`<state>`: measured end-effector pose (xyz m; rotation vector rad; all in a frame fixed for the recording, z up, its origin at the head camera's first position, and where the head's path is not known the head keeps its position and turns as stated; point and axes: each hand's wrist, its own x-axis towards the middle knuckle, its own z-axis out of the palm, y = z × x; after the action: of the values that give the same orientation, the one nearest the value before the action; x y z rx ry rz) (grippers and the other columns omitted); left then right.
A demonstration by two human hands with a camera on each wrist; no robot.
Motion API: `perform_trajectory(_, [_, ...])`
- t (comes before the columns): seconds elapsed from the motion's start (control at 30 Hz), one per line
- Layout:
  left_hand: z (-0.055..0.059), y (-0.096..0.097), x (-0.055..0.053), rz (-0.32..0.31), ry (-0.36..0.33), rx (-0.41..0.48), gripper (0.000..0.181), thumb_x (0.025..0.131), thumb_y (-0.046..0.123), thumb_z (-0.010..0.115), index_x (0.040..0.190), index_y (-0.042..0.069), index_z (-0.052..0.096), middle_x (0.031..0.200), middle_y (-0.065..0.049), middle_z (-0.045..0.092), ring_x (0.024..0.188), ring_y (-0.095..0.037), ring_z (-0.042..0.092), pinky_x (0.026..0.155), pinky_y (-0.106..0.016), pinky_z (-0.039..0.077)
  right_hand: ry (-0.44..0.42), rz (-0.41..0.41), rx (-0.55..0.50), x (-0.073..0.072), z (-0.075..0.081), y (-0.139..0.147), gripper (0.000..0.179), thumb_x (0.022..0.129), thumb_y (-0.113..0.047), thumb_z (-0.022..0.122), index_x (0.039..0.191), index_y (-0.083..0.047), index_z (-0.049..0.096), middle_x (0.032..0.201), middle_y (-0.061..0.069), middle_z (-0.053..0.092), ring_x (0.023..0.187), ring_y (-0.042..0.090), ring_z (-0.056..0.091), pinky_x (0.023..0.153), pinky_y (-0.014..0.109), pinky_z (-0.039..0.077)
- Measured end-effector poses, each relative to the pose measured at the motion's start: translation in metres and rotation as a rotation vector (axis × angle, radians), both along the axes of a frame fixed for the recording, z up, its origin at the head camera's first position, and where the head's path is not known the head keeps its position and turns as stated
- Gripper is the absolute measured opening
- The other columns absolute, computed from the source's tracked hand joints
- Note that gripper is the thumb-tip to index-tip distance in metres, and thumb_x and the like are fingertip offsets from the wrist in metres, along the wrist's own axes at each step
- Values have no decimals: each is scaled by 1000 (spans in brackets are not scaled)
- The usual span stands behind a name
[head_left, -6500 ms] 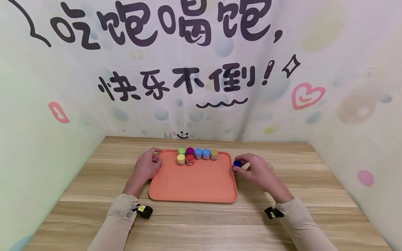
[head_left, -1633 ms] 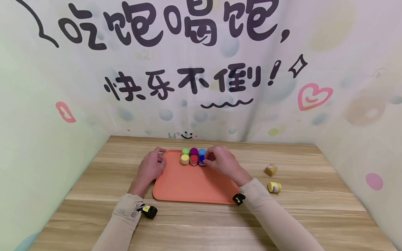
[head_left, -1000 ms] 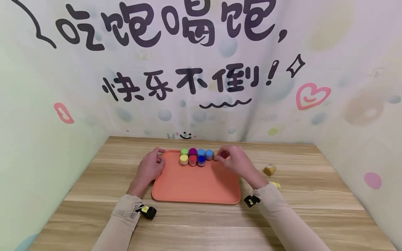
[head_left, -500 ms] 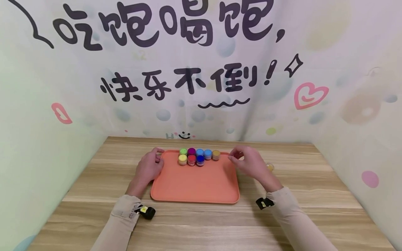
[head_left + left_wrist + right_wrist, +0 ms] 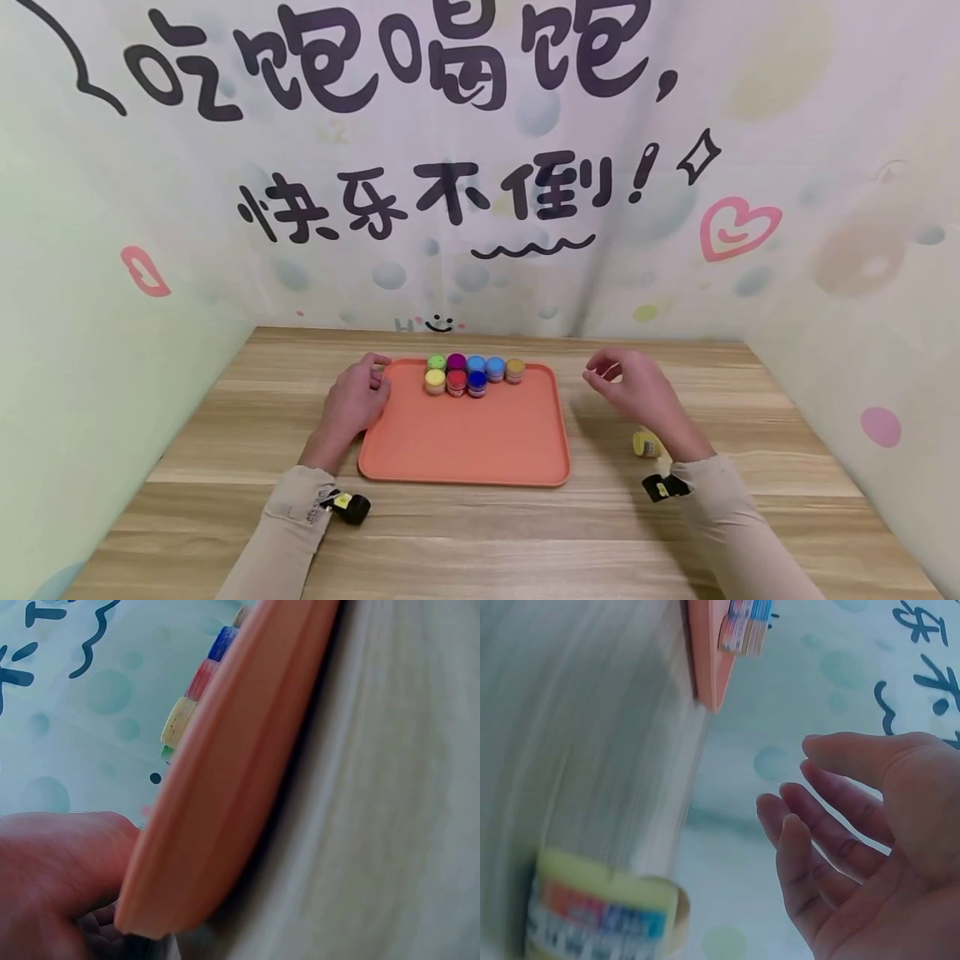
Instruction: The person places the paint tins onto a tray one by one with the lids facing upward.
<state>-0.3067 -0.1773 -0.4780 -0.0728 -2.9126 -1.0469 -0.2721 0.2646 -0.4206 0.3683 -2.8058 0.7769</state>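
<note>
A coral tray [image 5: 465, 442] bears small paint jars in two rows at its far side. The back row runs green [image 5: 437, 362], purple, two light blue and a gold jar [image 5: 514, 371]. In front stand a pale yellow jar [image 5: 435, 382], a red jar [image 5: 457, 383] and a dark blue jar [image 5: 477, 384]. My left hand [image 5: 356, 396] grips the tray's left rim near the far corner, its thumb against the edge in the left wrist view. Right of the tray, my right hand [image 5: 633, 387] hovers with loosely bent fingers, holding nothing, as the right wrist view shows.
A yellow jar [image 5: 647, 444] lies on its side on the wooden table [image 5: 465, 533], below my right hand. Behind it in the right wrist view shows part of a gold jar [image 5: 679, 915]. A printed cloth [image 5: 420, 283] hangs behind the table's far edge.
My right hand has brought the dark blue jar onto the tray beside the red one, let go, and drawn back to the right past the tray's edge. The left hand has stayed at the rim.
</note>
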Motion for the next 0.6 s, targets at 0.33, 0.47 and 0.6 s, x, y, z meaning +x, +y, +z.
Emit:
perform_trajectory(0.33, [1,0,1,1,9,-8,39,108,16,60,146,10,59,119,-15,72,104,-29,69,88,-48,60,-81,-99,30,5,7,27,19,102,-26,75,110,-9,78,102,9,79,95,28,75,80,43,60])
perform_trajectory(0.47, [1,0,1,3,10,-7,39,108,16,61,146,10,59,119,-15,72,104,-29,70,88,-48,59,-108,-130,41,6,7,39,22,102,-28,74,112,-8,77,103,10,78,97,30,75,77,40,59])
perform_trajectory(0.6, [0,0,0,5,11,-9,39,108,17,61,146,10,59,119,-15,72,105,-30,70,89,-49,60,-106,-141,62,7,2,48,20,101,-25,75,111,-8,77,101,9,78,95,30,76,76,42,58])
